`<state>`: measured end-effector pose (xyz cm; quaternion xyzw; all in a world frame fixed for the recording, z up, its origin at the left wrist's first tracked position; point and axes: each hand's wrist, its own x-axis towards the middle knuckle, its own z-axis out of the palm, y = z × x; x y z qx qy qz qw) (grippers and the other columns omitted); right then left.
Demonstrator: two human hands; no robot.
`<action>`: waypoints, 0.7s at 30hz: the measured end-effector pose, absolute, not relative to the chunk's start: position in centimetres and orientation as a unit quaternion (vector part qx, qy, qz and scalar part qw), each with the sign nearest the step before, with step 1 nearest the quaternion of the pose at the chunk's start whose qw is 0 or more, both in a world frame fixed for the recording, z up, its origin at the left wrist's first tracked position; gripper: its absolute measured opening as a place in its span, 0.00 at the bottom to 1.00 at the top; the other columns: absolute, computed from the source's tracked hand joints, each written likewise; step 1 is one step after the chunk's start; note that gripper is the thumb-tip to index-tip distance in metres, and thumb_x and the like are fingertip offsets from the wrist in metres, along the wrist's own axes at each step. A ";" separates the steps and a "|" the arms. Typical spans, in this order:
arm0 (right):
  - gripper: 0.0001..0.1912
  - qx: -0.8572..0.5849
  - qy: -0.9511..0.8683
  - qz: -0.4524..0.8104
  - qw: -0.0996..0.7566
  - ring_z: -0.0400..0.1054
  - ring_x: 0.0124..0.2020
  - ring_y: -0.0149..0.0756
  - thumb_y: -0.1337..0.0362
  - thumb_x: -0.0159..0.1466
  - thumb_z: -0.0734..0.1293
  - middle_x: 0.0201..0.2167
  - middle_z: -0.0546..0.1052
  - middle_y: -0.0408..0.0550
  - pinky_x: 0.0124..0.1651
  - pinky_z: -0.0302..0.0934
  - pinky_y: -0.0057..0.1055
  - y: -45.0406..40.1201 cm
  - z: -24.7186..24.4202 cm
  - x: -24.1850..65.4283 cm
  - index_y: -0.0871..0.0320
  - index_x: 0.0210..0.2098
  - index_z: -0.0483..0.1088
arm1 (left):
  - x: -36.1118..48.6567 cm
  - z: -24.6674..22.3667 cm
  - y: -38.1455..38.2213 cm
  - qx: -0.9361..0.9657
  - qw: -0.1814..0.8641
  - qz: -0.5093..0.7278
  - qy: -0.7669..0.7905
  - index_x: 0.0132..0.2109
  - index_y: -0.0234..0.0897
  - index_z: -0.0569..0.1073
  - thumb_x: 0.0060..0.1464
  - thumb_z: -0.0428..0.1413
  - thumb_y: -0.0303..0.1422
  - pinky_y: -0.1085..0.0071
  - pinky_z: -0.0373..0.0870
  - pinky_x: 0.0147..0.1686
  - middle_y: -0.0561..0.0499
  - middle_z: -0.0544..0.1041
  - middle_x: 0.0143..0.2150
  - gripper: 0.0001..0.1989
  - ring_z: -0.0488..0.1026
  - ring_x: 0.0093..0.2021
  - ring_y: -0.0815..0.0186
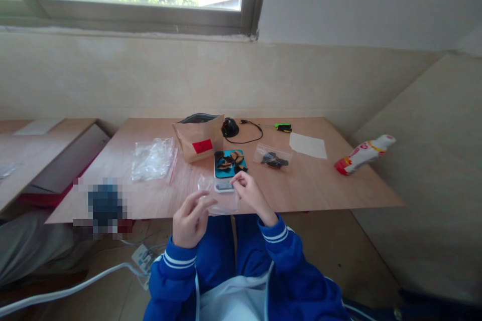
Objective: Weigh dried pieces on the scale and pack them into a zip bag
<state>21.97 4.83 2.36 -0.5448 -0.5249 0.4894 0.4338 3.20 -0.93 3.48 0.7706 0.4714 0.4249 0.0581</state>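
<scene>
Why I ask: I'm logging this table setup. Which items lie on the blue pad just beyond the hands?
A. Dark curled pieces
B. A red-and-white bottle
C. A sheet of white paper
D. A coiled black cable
A. Dark curled pieces lie on the blue pad, just beyond the clear plastic bag that the right hand pinches.

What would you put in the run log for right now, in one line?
Left hand: at clear bag | Right hand: pinching bag | Nearby: blue scale, dark pieces
</scene>
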 end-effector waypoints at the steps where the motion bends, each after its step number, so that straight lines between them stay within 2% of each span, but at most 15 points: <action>1: 0.03 -0.543 -0.522 0.508 0.419 0.56 0.16 0.27 0.64 0.55 0.62 0.15 0.63 0.35 0.19 0.49 0.23 5.6 2.6 22.0 0.57 0.26 0.64 | 3.1 3.6 -0.7 0.808 0.064 0.387 0.440 0.41 0.39 0.75 0.56 0.46 0.25 0.72 0.72 0.37 0.45 0.73 0.48 0.14 0.72 0.36 0.68; 4: 0.04 -0.542 -0.519 0.543 0.378 0.53 0.13 0.25 0.65 0.55 0.62 0.12 0.60 0.34 0.17 0.45 0.22 7.6 3.0 22.3 0.58 0.25 0.65 | 2.9 4.1 0.3 0.870 0.091 0.305 0.377 0.45 0.40 0.75 0.56 0.48 0.28 0.68 0.72 0.43 0.45 0.75 0.47 0.14 0.73 0.43 0.63; 7: 0.07 -0.515 -0.551 0.559 0.345 0.54 0.14 0.25 0.63 0.58 0.62 0.12 0.61 0.35 0.18 0.48 0.22 9.1 2.9 23.1 0.59 0.27 0.68 | 2.8 4.0 1.5 0.886 0.116 0.277 0.353 0.48 0.40 0.74 0.57 0.52 0.33 0.70 0.71 0.42 0.46 0.75 0.42 0.13 0.72 0.42 0.64; 9: 0.12 -0.465 -0.614 0.549 0.325 0.64 0.21 0.28 0.59 0.61 0.61 0.20 0.70 0.40 0.25 0.58 0.24 9.9 2.6 23.8 0.61 0.36 0.71 | 2.7 3.7 2.3 0.883 0.104 0.287 0.358 0.46 0.41 0.75 0.59 0.51 0.33 0.73 0.70 0.38 0.48 0.73 0.37 0.11 0.71 0.37 0.68; 11: 0.20 -0.447 -0.684 0.467 0.338 0.70 0.38 0.34 0.56 0.65 0.59 0.37 0.76 0.49 0.39 0.65 0.29 10.8 2.1 24.6 0.59 0.50 0.68 | 2.4 3.6 2.9 0.869 0.094 0.317 0.368 0.44 0.40 0.76 0.61 0.49 0.31 0.76 0.69 0.35 0.50 0.70 0.33 0.11 0.69 0.33 0.70; 12: 0.23 -0.459 -0.716 0.398 0.343 0.68 0.48 0.38 0.54 0.65 0.60 0.48 0.73 0.53 0.48 0.64 0.34 11.2 1.7 24.9 0.58 0.56 0.64 | 2.2 3.7 3.2 0.859 0.095 0.337 0.374 0.44 0.39 0.76 0.61 0.48 0.31 0.76 0.68 0.35 0.50 0.69 0.32 0.11 0.69 0.33 0.71; 13: 0.27 -0.479 -0.744 0.322 0.337 0.61 0.58 0.42 0.53 0.64 0.61 0.57 0.67 0.56 0.56 0.59 0.39 11.7 1.3 25.2 0.56 0.60 0.60 | 2.0 3.9 3.4 0.848 0.099 0.357 0.380 0.43 0.39 0.76 0.61 0.49 0.31 0.76 0.68 0.35 0.50 0.68 0.32 0.11 0.69 0.33 0.71; 15: 0.34 -0.512 -0.791 0.196 0.271 0.44 0.67 0.51 0.50 0.62 0.64 0.66 0.54 0.56 0.64 0.47 0.48 12.6 0.3 25.5 0.52 0.64 0.55 | 1.7 4.3 3.8 0.826 0.108 0.388 0.395 0.43 0.38 0.76 0.61 0.50 0.31 0.75 0.68 0.36 0.50 0.68 0.33 0.10 0.69 0.34 0.70; 17: 0.38 -0.510 -0.830 0.141 0.176 0.34 0.69 0.57 0.47 0.60 0.65 0.69 0.48 0.52 0.65 0.38 0.55 13.5 -0.9 25.5 0.47 0.66 0.52 | 1.5 4.8 4.2 0.809 0.113 0.402 0.413 0.41 0.38 0.77 0.60 0.51 0.32 0.74 0.69 0.37 0.50 0.67 0.33 0.10 0.69 0.34 0.70; 19: 0.37 -0.501 -0.848 0.123 0.126 0.35 0.68 0.60 0.45 0.60 0.64 0.69 0.48 0.50 0.65 0.36 0.59 14.2 -1.8 25.4 0.43 0.65 0.52 | 1.5 4.9 4.5 0.796 0.115 0.411 0.428 0.40 0.38 0.77 0.59 0.52 0.33 0.73 0.69 0.37 0.51 0.67 0.33 0.09 0.69 0.34 0.69; 21: 0.34 -0.492 -0.855 0.109 0.119 0.39 0.67 0.60 0.44 0.61 0.63 0.68 0.51 0.49 0.64 0.38 0.57 14.7 -2.6 25.4 0.44 0.63 0.57 | 1.4 4.9 4.7 0.779 0.112 0.428 0.444 0.40 0.38 0.77 0.59 0.52 0.34 0.73 0.69 0.36 0.51 0.67 0.33 0.09 0.68 0.34 0.69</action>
